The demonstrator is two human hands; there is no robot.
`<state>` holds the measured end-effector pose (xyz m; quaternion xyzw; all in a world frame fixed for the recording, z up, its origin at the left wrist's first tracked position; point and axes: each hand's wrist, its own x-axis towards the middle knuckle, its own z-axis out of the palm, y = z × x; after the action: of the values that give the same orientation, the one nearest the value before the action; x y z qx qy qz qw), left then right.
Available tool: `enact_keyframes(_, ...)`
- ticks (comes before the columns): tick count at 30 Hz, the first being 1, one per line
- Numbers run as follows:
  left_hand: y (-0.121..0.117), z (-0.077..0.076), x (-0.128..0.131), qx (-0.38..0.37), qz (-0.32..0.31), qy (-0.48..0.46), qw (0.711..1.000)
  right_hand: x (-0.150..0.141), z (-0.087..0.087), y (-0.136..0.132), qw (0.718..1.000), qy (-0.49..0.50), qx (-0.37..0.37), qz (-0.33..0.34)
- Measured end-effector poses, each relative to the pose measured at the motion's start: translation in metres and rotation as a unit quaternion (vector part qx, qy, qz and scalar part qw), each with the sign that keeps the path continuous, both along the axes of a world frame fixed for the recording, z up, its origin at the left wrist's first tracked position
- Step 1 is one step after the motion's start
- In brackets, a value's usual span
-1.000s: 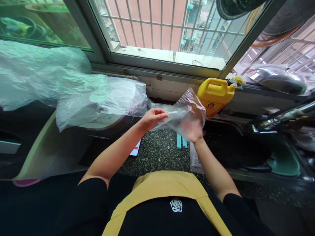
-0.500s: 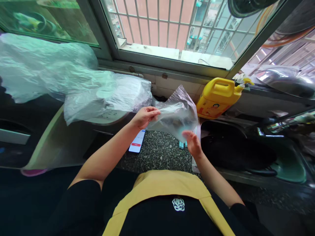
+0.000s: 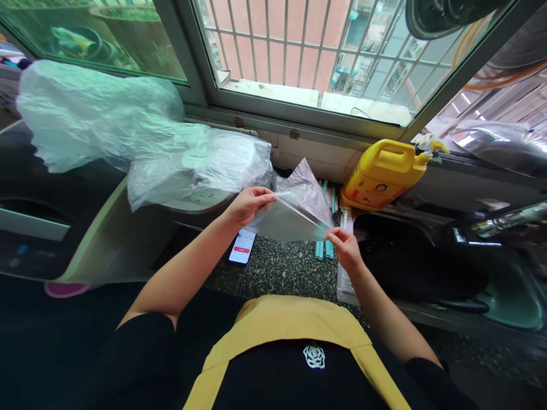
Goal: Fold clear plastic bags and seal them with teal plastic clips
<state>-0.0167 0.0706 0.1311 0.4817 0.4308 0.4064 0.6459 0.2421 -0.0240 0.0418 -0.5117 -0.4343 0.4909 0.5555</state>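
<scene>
A clear plastic bag (image 3: 299,208) is stretched in the air between both hands, above the speckled counter (image 3: 282,270). My left hand (image 3: 248,205) pinches the bag's left edge with closed fingers. My right hand (image 3: 347,249) pinches its lower right corner. The bag looks flat and empty. Beneath it lie some teal sticks (image 3: 323,249) and a phone (image 3: 242,247) with a lit screen.
A yellow jug (image 3: 382,175) stands by the window behind a dark wok (image 3: 410,262) in the sink. A large crumpled plastic sheet (image 3: 141,145) covers an appliance on the left. A green basin (image 3: 517,299) sits at far right.
My right hand came out from behind the bag, dropped lower and now pinches its corner. The bag went from loosely bunched to pulled flat. The view shifted slightly.
</scene>
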Motion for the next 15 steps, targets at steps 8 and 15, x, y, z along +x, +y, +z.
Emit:
enact_keyframes(8, -0.008, 0.002, 0.0, 0.066, -0.031, 0.034, 0.997, 0.013, 0.009, 0.003, 0.991, -0.1, 0.046, -0.076)
enact_keyframes(15, -0.021, 0.013, 0.008, 0.135, -0.041, 0.107, 0.984, -0.007, 0.06, 0.023, 0.922, -0.278, 0.252, -0.098)
